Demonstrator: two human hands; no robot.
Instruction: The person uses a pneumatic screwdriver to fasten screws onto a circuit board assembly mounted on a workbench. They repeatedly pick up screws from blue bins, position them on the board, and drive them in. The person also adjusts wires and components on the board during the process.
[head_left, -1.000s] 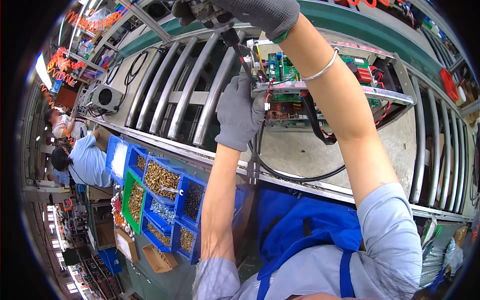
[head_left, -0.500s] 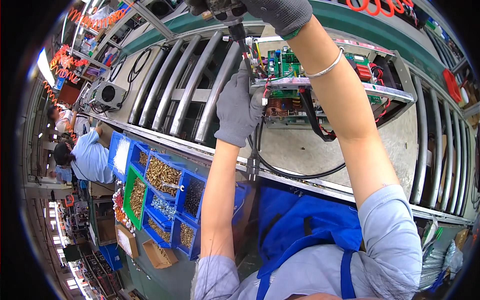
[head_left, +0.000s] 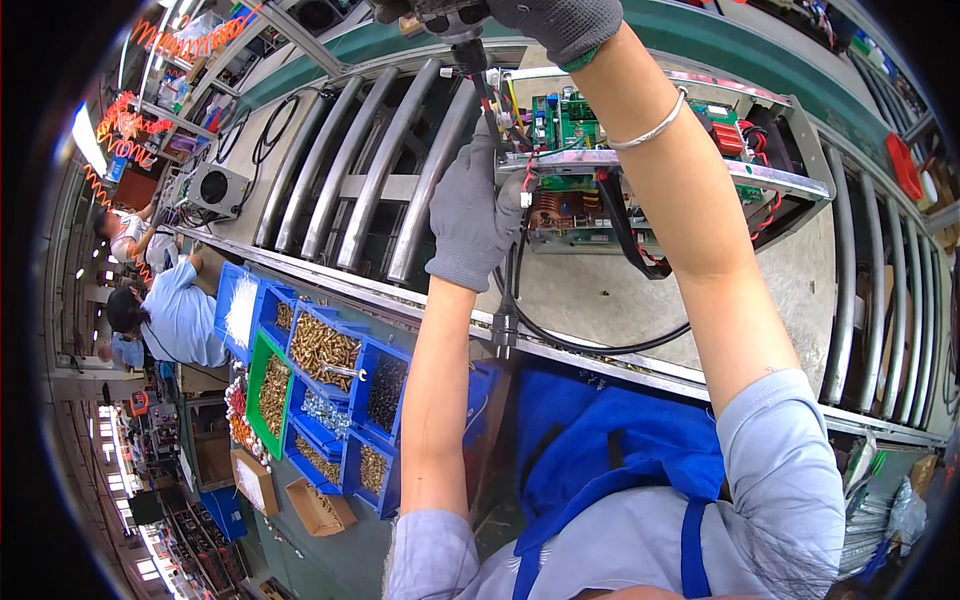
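Head view: your right hand (head_left: 568, 25) grips the power driver (head_left: 452, 18) beyond the open unit's (head_left: 585, 159) left end. Your left hand (head_left: 470, 210) is at that end, near the bit (head_left: 488, 98); can't tell what it pinches. Unit's on the pale board (head_left: 600, 290): circuit boards (head_left: 575, 128) and wiring (head_left: 622, 225) in, top uncovered; fastening at the bit unclear.

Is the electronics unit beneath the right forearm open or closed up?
Open: the electronics unit has its green circuit board and copper-coloured coil showing uncovered beside its metal rail.
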